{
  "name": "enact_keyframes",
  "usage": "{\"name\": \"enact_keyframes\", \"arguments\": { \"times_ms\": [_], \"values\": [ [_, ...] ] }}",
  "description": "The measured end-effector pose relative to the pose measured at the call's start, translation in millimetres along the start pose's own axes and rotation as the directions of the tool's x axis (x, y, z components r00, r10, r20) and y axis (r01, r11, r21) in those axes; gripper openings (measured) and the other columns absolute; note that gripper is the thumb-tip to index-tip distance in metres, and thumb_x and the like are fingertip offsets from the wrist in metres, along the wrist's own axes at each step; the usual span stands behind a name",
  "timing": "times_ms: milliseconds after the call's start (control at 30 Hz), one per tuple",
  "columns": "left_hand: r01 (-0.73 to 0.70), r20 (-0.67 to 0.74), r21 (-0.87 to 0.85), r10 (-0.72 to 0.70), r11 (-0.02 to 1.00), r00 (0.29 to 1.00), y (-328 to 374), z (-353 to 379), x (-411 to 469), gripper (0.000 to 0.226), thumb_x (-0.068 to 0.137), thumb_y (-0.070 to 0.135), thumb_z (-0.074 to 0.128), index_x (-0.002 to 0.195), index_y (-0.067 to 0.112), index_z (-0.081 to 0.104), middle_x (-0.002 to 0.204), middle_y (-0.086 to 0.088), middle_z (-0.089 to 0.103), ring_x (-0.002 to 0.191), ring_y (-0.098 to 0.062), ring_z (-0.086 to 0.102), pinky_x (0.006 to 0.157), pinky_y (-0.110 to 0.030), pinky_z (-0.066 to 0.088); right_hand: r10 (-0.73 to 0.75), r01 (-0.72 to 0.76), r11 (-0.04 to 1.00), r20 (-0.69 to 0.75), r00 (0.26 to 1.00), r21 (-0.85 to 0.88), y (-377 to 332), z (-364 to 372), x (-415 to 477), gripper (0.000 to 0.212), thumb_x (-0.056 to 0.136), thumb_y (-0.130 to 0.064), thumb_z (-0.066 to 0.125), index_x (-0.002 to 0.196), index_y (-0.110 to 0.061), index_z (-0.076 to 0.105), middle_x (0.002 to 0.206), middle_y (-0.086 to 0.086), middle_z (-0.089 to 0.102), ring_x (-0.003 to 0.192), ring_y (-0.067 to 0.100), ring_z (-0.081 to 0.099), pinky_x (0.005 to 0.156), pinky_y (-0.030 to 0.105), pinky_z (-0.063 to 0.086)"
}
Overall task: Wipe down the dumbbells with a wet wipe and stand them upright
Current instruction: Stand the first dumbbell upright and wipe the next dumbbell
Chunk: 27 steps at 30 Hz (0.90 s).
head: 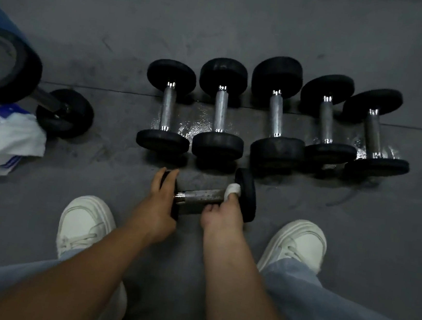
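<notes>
Mid-wipe: a dumbbell [200, 196] lies on the near floor [332, 217], left grip [161, 199] clasping its left plate, right grip [224, 213] holding a wet wipe [234, 189] to the handle; next, likely, standing it by the far upright row [275, 117].

— Where's the dumbbell [207, 194] that's getting cleaned?
— Crosswise between the two hands. It has black round ends and a dull metal handle. The left hand [160, 201] grips its left end, and the right end stands just past the right hand [221, 213].
— And the wet wipe [233, 188]?
— White, bunched over a fingertip of the right hand, pressed on the handle right beside the right end.
— The rest?
— Five more dumbbells [276, 114] in a row just beyond both hands, side by side, handles pointing away. Upright or lying, I can't tell. Another dumbbell [64, 112], dark-handled, sits well to the left of the left hand.
</notes>
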<state>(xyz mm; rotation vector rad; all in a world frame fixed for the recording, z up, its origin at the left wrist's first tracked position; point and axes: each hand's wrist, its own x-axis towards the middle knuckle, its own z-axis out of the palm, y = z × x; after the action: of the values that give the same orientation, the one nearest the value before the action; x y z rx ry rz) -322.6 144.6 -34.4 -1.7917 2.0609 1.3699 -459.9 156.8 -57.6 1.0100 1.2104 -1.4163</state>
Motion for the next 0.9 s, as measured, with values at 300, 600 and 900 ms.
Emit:
{"name": "enact_keyframes", "arguments": {
  "times_ms": [300, 600, 900],
  "values": [
    [-0.025, -0.015, 0.04, 0.026, 0.999, 1.0, 2, 1, -8, 0.105, 0.072, -0.006, 0.068, 0.156, 0.021, 0.01, 0.161, 0.004, -0.008, 0.134, -0.032, 0.043, 0.103, -0.034, 0.041, -0.011, 0.012, 0.998, 0.011, 1.0, -0.064, -1, 9, 0, 0.047, 0.085, -0.045, 0.069, 0.121, -0.016, 0.064, 0.124, 0.008, 0.064, 0.109, 0.024, 0.061, 0.096, 0.042, 0.048],
    [-0.021, -0.014, 0.026, 0.022, 0.999, 1.0, 4, -1, -4, 0.105, 0.071, -0.007, 0.067, 0.156, 0.021, 0.012, 0.162, 0.002, -0.007, 0.139, -0.029, 0.037, 0.103, -0.028, 0.036, -0.154, 0.153, 0.987, -0.014, 0.988, -0.057, 6, -14, -12, 0.028, 0.092, -0.027, 0.064, 0.118, -0.018, 0.061, 0.104, -0.002, 0.064, 0.086, 0.009, 0.059, 0.072, 0.021, 0.044],
    [-0.031, -0.042, 0.047, 0.033, 0.998, 0.999, 3, 2, -6, 0.102, 0.071, -0.005, 0.068, 0.154, 0.023, 0.015, 0.159, 0.007, -0.005, 0.133, -0.032, 0.045, 0.103, -0.034, 0.042, -0.185, 0.084, 0.909, -0.215, 0.959, -0.407, -11, -7, -29, 0.025, 0.092, -0.015, 0.054, 0.068, -0.016, 0.046, 0.087, 0.008, 0.056, 0.082, 0.026, 0.055, 0.067, 0.016, 0.044]
  ]
}}
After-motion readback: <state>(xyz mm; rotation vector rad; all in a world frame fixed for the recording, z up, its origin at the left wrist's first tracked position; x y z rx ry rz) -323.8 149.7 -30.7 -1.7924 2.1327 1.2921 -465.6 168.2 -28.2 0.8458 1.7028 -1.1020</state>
